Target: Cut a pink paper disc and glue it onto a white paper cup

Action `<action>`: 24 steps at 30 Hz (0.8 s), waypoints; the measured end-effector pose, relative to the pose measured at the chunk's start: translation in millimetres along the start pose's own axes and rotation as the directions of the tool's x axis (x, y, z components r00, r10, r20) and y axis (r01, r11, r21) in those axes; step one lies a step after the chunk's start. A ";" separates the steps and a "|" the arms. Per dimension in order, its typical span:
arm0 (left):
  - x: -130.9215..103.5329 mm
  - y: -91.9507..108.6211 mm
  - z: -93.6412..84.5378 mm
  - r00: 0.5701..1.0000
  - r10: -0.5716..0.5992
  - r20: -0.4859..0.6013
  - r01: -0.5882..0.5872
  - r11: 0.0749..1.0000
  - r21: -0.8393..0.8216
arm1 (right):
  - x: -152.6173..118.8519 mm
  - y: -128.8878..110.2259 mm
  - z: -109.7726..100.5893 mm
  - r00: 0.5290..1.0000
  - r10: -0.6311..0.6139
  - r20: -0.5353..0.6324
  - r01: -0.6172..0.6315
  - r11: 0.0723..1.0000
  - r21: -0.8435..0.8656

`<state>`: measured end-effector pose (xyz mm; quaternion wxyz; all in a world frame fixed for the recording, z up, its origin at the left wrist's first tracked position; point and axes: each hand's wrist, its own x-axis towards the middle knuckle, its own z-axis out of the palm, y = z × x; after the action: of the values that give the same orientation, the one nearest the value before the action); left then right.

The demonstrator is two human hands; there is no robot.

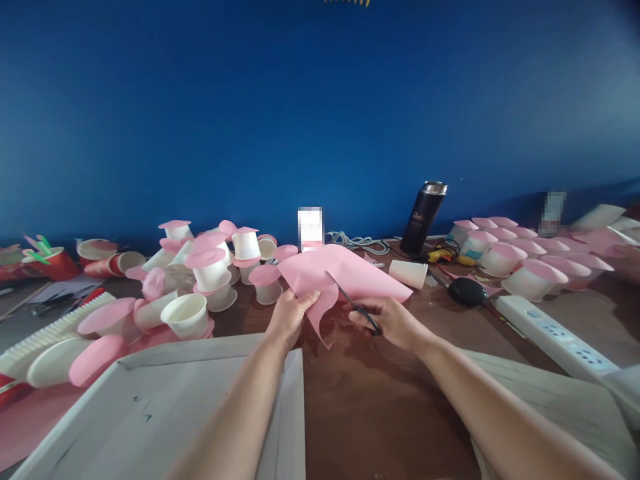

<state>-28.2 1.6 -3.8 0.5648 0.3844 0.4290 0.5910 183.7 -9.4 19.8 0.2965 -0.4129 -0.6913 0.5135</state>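
Note:
Between my hands, a large sheet of pink paper (370, 273) is held up over the brown table. My left hand (291, 317) pinches its near left edge, thumb on top. A pair of scissors (345, 290) is in my right hand (385, 316), fingers around the dark handles. The blades point away and to the left, reaching into the paper at a cut. A curled, partly cut strip of the sheet hangs down to a point left of the scissors. Just beyond the paper's right corner lies a white paper cup (408, 273) on its side.
White cups with pink paper tops (207, 267) crowd the left, and several more (533, 273) stand at right. A black thermos (423, 217) stands near the blue wall. A power strip (555, 333) lies to the right. In front at left is a shallow white box (125, 413).

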 end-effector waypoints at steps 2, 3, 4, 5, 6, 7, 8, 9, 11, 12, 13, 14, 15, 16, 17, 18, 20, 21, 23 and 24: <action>-0.3 0.5 1.1 1.000 -0.005 0.008 0.005 1.000 -0.024 | 0.0 -0.1 -0.3 1.000 0.002 0.001 -0.002 1.000 -0.007; -0.7 0.7 1.9 1.000 -0.005 0.010 0.006 0.999 -0.040 | 0.2 0.1 -0.3 1.000 0.002 0.000 -0.002 1.000 -0.010; -1.3 0.8 2.8 1.000 -0.003 0.011 0.004 0.999 -0.053 | 0.5 0.2 -0.1 1.000 0.000 -0.003 0.000 1.000 -0.011; -1.9 0.8 3.8 1.000 0.000 0.010 0.001 0.998 -0.065 | 0.8 0.3 0.3 1.000 -0.003 -0.005 0.003 1.000 -0.006; -2.7 0.9 4.8 1.000 0.002 0.010 -0.001 0.997 -0.075 | 1.0 0.3 1.0 1.000 -0.007 -0.008 0.008 1.000 0.006; -3.4 1.1 5.6 1.000 0.001 0.008 0.000 0.996 -0.087 | 1.3 0.1 1.8 1.000 -0.010 -0.011 0.011 1.000 0.021; -4.2 1.4 6.4 1.000 -0.003 0.005 0.003 0.995 -0.097 | 1.4 -0.1 2.7 1.000 -0.011 -0.016 0.011 0.999 0.037; -4.9 1.9 7.2 1.000 -0.008 0.005 0.008 0.994 -0.105 | 1.5 -0.4 3.7 1.000 -0.007 -0.019 0.008 0.999 0.051; -6.3 3.6 8.5 1.000 -0.023 0.010 0.024 0.993 -0.114 | 1.7 -0.6 5.4 1.000 0.008 -0.021 -0.006 0.997 0.075; -7.0 4.6 9.1 0.999 -0.034 0.012 0.035 0.993 -0.113 | 1.8 -0.3 6.1 1.000 0.013 -0.019 -0.011 0.997 0.081; -7.7 5.8 9.7 0.999 -0.047 0.015 0.049 0.993 -0.112 | 2.0 0.1 6.5 1.000 0.015 -0.017 -0.013 0.996 0.087; -8.4 6.9 10.2 0.998 -0.061 0.019 0.063 0.992 -0.111 | 2.3 0.8 6.7 1.000 0.015 -0.015 -0.014 0.995 0.095; -9.0 7.9 10.6 0.997 -0.077 0.024 0.079 0.991 -0.110 | 2.6 1.5 6.7 1.000 0.016 -0.014 -0.014 0.995 0.100; -9.5 8.7 10.8 0.995 -0.091 0.031 0.094 0.989 -0.112 | 3.0 2.2 6.5 1.000 0.015 -0.014 -0.013 0.995 0.101; -9.9 9.3 10.8 0.994 -0.103 0.039 0.107 0.988 -0.115 | 3.3 2.8 6.2 1.000 0.016 -0.014 -0.015 0.995 0.098; -10.1 9.6 10.6 0.993 -0.112 0.044 0.117 0.986 -0.121 | 3.6 3.1 5.8 1.000 0.020 -0.012 -0.019 0.996 0.093; -10.2 9.6 10.1 0.991 -0.129 0.041 0.133 0.983 -0.130 | 3.8 3.0 5.0 0.999 0.033 -0.010 -0.032 0.996 0.079; -10.3 9.4 9.9 0.990 -0.134 0.037 0.137 0.982 -0.132 | 3.8 2.8 4.7 0.999 0.041 -0.010 -0.040 0.997 0.070; -10.6 9.2 10.0 0.990 -0.136 0.032 0.139 0.981 -0.135 | 3.7 2.6 4.4 0.998 0.056 -0.013 -0.056 0.997 0.054; -10.8 9.3 10.5 0.990 -0.136 0.029 0.139 0.981 -0.138 | 3.7 2.8 4.4 0.998 0.061 -0.014 -0.061 0.997 0.052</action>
<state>-20.8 -8.4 8.8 0.6339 0.3194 0.4065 0.5752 179.0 -7.8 15.8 0.2967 -0.4302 -0.6626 0.5365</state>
